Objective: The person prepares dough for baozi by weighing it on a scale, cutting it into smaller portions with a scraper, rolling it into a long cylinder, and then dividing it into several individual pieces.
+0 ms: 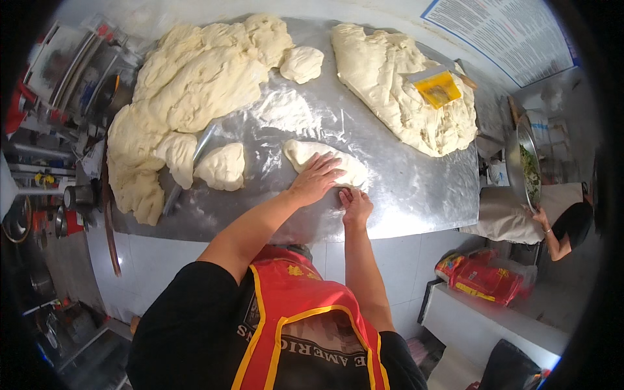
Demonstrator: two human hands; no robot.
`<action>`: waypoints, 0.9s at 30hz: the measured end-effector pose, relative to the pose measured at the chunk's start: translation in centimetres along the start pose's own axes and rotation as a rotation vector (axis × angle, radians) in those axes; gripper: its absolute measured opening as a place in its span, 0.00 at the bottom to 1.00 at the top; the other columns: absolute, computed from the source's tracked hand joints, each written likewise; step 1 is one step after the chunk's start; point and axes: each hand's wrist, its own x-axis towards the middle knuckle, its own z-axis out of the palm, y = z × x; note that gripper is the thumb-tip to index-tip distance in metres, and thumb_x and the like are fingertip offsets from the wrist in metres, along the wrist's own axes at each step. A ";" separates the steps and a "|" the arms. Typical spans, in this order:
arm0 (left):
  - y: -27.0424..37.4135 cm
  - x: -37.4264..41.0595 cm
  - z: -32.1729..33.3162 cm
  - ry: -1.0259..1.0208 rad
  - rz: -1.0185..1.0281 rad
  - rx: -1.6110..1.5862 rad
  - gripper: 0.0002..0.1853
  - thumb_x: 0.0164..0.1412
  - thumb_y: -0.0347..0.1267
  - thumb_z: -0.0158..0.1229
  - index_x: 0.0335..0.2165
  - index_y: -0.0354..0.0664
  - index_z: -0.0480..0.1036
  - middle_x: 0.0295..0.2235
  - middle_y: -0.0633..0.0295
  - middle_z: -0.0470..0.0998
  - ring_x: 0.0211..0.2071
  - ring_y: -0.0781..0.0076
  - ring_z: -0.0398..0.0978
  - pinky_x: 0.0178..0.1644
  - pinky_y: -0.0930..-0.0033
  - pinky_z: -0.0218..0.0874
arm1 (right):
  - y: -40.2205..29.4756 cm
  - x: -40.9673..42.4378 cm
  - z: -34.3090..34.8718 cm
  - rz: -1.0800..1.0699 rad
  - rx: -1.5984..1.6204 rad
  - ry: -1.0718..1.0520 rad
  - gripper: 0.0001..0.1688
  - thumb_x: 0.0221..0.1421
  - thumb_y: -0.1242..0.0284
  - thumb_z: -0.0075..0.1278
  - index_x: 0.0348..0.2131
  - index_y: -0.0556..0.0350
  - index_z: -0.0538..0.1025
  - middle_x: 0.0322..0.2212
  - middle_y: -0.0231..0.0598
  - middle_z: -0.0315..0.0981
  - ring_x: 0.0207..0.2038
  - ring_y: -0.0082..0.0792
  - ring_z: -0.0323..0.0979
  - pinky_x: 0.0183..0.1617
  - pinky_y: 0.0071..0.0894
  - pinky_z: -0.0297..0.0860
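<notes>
On a floured metal worktop (414,190), an elongated piece of dough (302,152) lies before me. My left hand (318,178) rests flat on its middle, fingers slightly spread. My right hand (356,202) is at the dough's near right edge with its fingers curled; whether it pinches any dough cannot be told. A smaller dough lump (222,167) sits to the left, beside a metal rod (202,144) partly under dough. A large dough mass (195,83) covers the left side. Another small lump (302,65) lies behind the loose flour (287,109).
Another large dough mass (390,83) sits at the back right, a scraper with a yellow part (438,89) on it. A wooden stick (108,214) stands along the left edge. At right, a co-worker's hand (540,216) holds a metal bowl (521,165) with chopped greens.
</notes>
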 end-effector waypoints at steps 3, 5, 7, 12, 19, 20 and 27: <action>0.2 0.3 0.4 -0.010 0.018 0.012 0.21 0.55 0.31 0.55 0.49 0.52 0.69 0.55 0.62 0.64 0.60 0.60 0.54 0.64 0.51 0.40 | 1.3 1.7 -1.6 -0.165 -0.071 -0.029 0.18 0.48 0.85 0.50 0.39 0.64 0.64 0.27 0.44 0.71 0.24 0.31 0.71 0.27 0.26 0.73; -0.2 0.0 0.6 -0.013 0.031 0.057 0.22 0.56 0.31 0.54 0.51 0.52 0.68 0.55 0.63 0.63 0.60 0.60 0.54 0.65 0.52 0.40 | 1.1 1.5 -0.9 -0.176 -0.067 -0.002 0.19 0.47 0.84 0.51 0.40 0.64 0.63 0.25 0.43 0.70 0.23 0.30 0.71 0.27 0.25 0.72; -0.5 -0.2 0.3 -0.021 0.021 0.043 0.23 0.55 0.30 0.54 0.51 0.53 0.67 0.56 0.63 0.63 0.61 0.60 0.53 0.65 0.51 0.39 | -0.2 -0.2 0.7 -0.110 -0.037 -0.010 0.17 0.48 0.85 0.49 0.40 0.64 0.65 0.26 0.43 0.70 0.24 0.29 0.71 0.28 0.25 0.73; 0.1 0.2 -0.2 -0.096 0.001 0.020 0.23 0.55 0.29 0.53 0.51 0.52 0.68 0.57 0.62 0.60 0.61 0.58 0.52 0.65 0.51 0.38 | -0.3 -0.8 0.2 -0.097 0.042 -0.044 0.14 0.50 0.84 0.47 0.39 0.63 0.66 0.28 0.41 0.69 0.28 0.27 0.71 0.31 0.24 0.74; 0.5 0.4 -0.5 -0.109 -0.022 -0.005 0.22 0.55 0.28 0.52 0.50 0.49 0.68 0.56 0.60 0.61 0.61 0.57 0.52 0.65 0.50 0.38 | 0.2 0.2 0.7 -0.105 -0.027 -0.059 0.12 0.50 0.81 0.51 0.36 0.62 0.67 0.29 0.39 0.69 0.27 0.26 0.71 0.31 0.23 0.74; 0.5 0.4 -0.5 -0.105 -0.021 -0.004 0.22 0.55 0.28 0.52 0.50 0.49 0.68 0.56 0.60 0.61 0.61 0.57 0.52 0.65 0.49 0.38 | 0.2 0.3 0.8 -0.123 -0.071 -0.051 0.12 0.50 0.81 0.52 0.35 0.63 0.67 0.28 0.39 0.69 0.27 0.26 0.71 0.31 0.23 0.74; 0.6 0.5 -0.3 -0.084 0.003 0.014 0.22 0.54 0.28 0.53 0.50 0.50 0.68 0.56 0.60 0.61 0.61 0.56 0.53 0.65 0.49 0.39 | 0.1 0.7 -0.1 -0.158 -0.225 -0.008 0.13 0.47 0.80 0.54 0.34 0.66 0.68 0.27 0.43 0.71 0.25 0.28 0.73 0.26 0.23 0.73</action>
